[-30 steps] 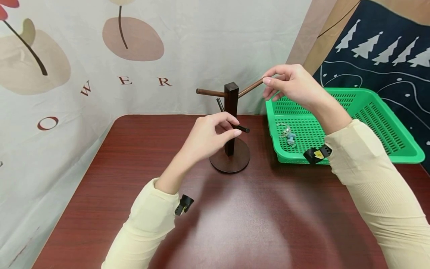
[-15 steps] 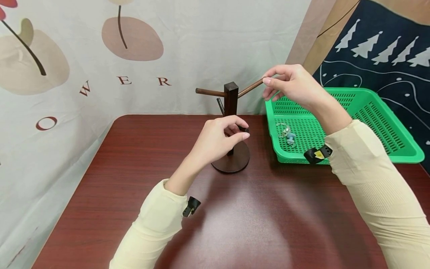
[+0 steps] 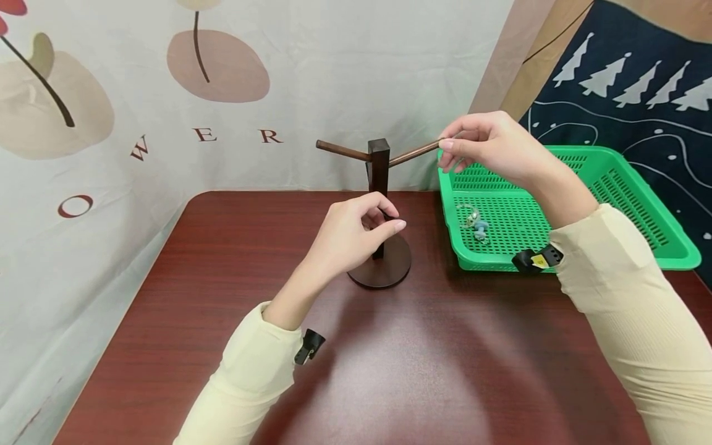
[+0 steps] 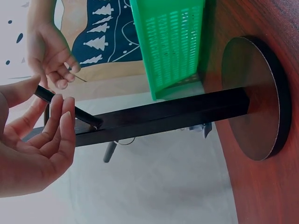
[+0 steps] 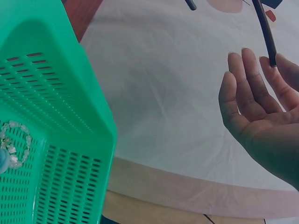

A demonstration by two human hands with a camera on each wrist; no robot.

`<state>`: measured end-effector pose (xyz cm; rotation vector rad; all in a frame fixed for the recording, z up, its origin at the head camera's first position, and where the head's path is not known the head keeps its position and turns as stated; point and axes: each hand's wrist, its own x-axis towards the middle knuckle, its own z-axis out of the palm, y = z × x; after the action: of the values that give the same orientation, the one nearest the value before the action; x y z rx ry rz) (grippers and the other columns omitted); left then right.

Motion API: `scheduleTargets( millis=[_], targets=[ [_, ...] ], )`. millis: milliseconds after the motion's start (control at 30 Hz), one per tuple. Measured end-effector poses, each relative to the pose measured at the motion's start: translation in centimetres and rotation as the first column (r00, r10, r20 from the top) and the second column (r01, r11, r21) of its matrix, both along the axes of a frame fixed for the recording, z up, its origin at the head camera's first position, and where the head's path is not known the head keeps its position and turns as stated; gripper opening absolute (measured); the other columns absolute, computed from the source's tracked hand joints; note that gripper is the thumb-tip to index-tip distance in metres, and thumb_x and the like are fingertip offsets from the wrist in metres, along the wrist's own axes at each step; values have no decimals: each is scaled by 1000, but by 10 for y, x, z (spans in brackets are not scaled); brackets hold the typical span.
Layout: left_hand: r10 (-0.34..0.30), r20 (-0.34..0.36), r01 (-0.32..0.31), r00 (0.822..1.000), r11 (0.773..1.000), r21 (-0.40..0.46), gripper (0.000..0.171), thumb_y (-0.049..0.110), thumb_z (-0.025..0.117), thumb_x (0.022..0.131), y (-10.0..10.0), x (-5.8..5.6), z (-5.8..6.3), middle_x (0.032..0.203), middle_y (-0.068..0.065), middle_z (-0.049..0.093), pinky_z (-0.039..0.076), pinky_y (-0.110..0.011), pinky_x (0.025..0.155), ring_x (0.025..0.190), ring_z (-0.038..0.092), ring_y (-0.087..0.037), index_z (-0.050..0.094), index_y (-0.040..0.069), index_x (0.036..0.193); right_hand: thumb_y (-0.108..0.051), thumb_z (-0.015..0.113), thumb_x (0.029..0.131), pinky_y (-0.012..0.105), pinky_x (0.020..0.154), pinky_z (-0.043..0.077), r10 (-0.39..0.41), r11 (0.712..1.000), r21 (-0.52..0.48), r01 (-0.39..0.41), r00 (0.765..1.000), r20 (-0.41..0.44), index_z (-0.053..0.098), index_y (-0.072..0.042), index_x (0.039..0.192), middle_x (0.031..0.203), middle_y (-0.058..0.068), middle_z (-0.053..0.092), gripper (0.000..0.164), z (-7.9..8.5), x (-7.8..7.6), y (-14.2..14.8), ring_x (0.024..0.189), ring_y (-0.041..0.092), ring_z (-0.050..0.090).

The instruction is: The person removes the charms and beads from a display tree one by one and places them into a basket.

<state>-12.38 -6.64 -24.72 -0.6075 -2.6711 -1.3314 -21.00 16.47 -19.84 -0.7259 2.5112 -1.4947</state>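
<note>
A dark wooden peg stand (image 3: 379, 176) with a round base (image 3: 397, 266) stands upright on the table. My left hand (image 3: 353, 235) pinches the lower front peg (image 4: 83, 113) between thumb and fingers, as the left wrist view shows. Up at the right, my right hand (image 3: 497, 148) pinches the tip of the upper right peg (image 3: 414, 153) between thumb and index finger, its other fingers loose. The upper left peg (image 3: 342, 150) is untouched. Behind the post in the left wrist view, a thin loop (image 4: 126, 143) hangs by a rear peg (image 4: 110, 151); what it belongs to is mostly hidden.
To the right of the stand is a green plastic basket (image 3: 453, 241). Inside lie a pale beaded bracelet (image 5: 27, 140) and a light blue piece (image 3: 481, 230). A printed cloth (image 3: 311, 80) hangs behind the reddish-brown table (image 3: 183, 296).
The stand has turned slightly, and its rear peg has slipped behind the post. My left hand went right, then back left on the front peg. My right hand came slightly down with its peg.
</note>
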Motion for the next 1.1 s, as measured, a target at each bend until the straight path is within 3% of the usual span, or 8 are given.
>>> scheduleTargets(
  millis=[233, 467, 733, 1100],
  targets=[
    [12, 0, -12, 1000, 999, -43, 5, 16, 61, 83, -4, 2, 4, 69, 2, 58, 43, -27, 66, 66, 54, -9, 64, 13, 86, -17, 62, 87, 27, 67, 51, 35, 999, 1, -35, 999, -21, 66, -3, 95, 80, 12, 66, 17, 1, 3, 6, 73, 22, 62],
    [35, -14, -36, 999, 997, -67, 9, 14, 62, 82, -11, 2, 6, 71, 1, 58, 44, -25, 66, 66, 55, -11, 64, 9, 89, -12, 66, 84, 26, 67, 50, 38, 999, 15, -38, 999, 27, 66, -5, 100, 84, 9, 67, 17, 0, 3, 12, 75, 20, 63],
    [119, 62, -115, 991, 992, -58, 13, 12, 63, 81, -19, 2, 9, 82, -3, 63, 48, -24, 72, 74, 61, -13, 61, 4, 91, -14, 63, 86, 26, 68, 51, 36, 999, 25, -37, 998, 48, 64, -4, 102, 86, 10, 67, 18, -6, 0, 16, 76, 19, 63],
    [121, 84, -115, 989, 991, -70, 11, 11, 64, 83, -28, 2, 11, 88, -4, 67, 47, -28, 75, 78, 63, -14, 65, 4, 92, -13, 60, 88, 27, 67, 52, 25, 1000, 1, -25, 994, 104, 63, 1, 103, 85, 12, 66, 20, -14, -1, 19, 76, 20, 64]
  ],
)
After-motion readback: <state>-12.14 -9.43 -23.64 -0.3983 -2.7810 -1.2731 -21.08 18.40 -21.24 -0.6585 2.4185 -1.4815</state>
